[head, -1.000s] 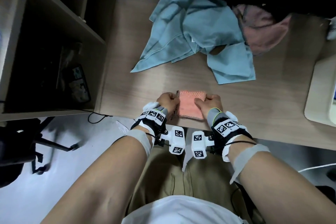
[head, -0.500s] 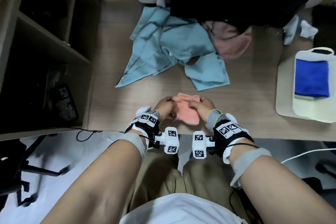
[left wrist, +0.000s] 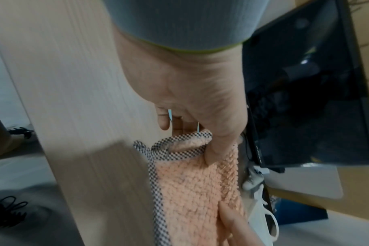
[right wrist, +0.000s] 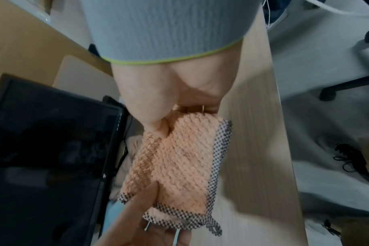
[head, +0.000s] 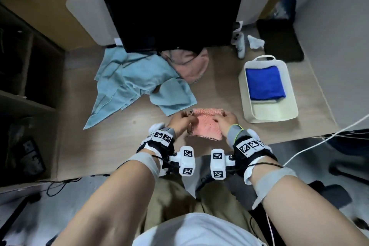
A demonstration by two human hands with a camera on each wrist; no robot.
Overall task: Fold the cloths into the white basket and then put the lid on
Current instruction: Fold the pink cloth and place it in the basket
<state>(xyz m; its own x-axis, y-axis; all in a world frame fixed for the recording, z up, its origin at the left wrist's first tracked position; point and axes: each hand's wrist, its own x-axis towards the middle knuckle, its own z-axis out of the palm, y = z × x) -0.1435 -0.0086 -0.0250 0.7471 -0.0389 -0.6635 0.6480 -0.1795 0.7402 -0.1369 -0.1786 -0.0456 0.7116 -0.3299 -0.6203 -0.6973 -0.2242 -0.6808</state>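
Observation:
A folded peach cloth (head: 201,125) with a checked border hangs just above the desk's front edge, held between both hands. My left hand (head: 186,119) pinches its left end, thumb on the checked border (left wrist: 179,153). My right hand (head: 222,119) grips the right end, fingers curled round the fold (right wrist: 179,158). The white basket (head: 246,94) stands on the desk to the right, with a folded blue cloth (head: 264,83) in its far half. Crumpled light-blue cloths (head: 129,84) and a pink cloth (head: 189,66) lie further back. I cannot pick out a lid for certain.
A black monitor (head: 173,6) stands at the back, with a white rounded panel (head: 89,20) behind it. A white bottle (head: 240,46) and a black pad (head: 279,40) sit beyond the basket. Dark shelves (head: 30,66) line the left side. White cables (head: 319,142) hang off the right edge.
The peach cloth lay flat on the desk under both hands; now both hands hold it lifted and slightly rightward. The head view has tilted up, bringing the basket fully into sight.

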